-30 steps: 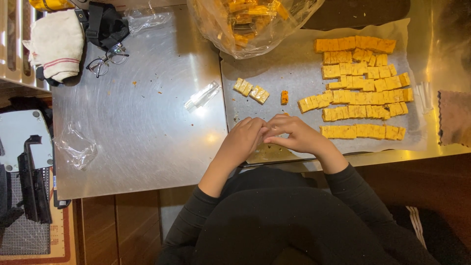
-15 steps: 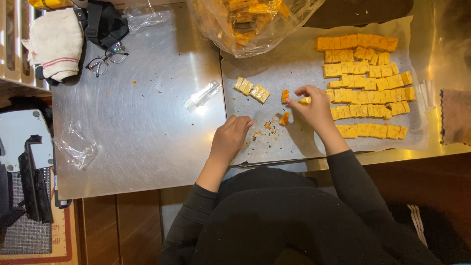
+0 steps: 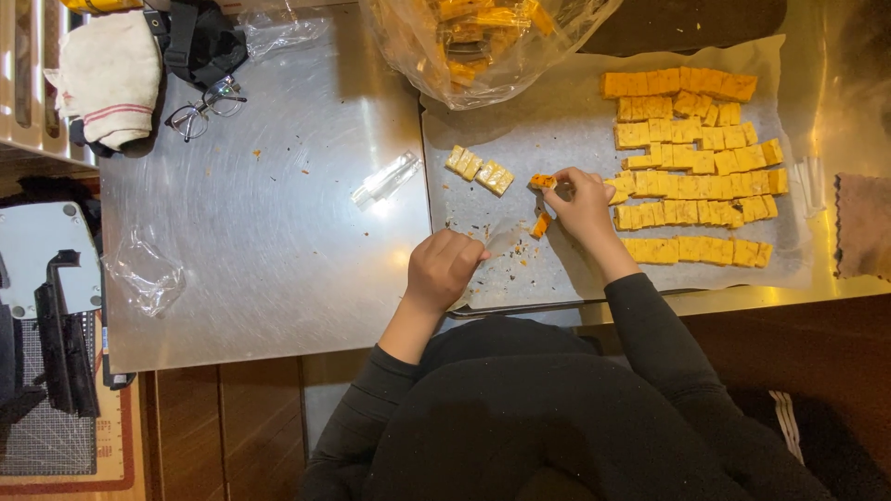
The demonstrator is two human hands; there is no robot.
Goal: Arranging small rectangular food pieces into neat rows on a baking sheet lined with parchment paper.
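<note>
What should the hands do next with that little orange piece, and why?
Probably the right hand should carry the small orange piece at its fingertips over to the rows of orange squares on the lined tray and set it down there. It sits apart from the rows, and another loose piece lies just below. The left hand rests on the tray's near edge, on a clear wrapper.

I read this as a food-preparation kitchen, likely a small commercial one. I am looking down on a stainless steel worktable [image 3: 278, 232] with a metal tray [image 3: 483, 306] lined in paper, carrying rows of orange-yellow cut pieces [image 3: 691, 167] (some kind of baked or fried snack). A clear plastic bag [image 3: 483, 42] holds more. A folded cloth [image 3: 107, 79] lies at one corner.
</note>
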